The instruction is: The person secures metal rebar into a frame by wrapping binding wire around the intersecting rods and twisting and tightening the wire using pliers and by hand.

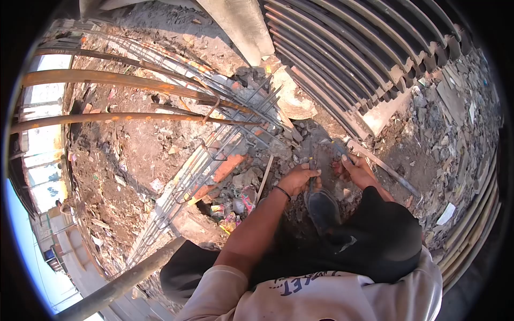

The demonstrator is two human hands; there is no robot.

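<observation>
My left hand (299, 180), with a dark band at its wrist, is closed on a thin, dark, bar-like piece (311, 159) with a yellowish mark. To its right, my right hand (353, 168) has its fingers closed on a slim bluish-grey piece (337, 147). I cannot tell whether the two pieces are parts of one tool. Both hands are low over broken rubble, in front of my knees. Just below them shows a dark shoe (323, 207).
Tied steel rebar cages (214, 155) lie to the left, with rusty bars (134, 80) reaching across them. Stacked corrugated sheets (353, 48) stand at the upper right. A wooden stick (388, 170) lies beyond my right hand. Bamboo-like poles (474, 224) line the right edge.
</observation>
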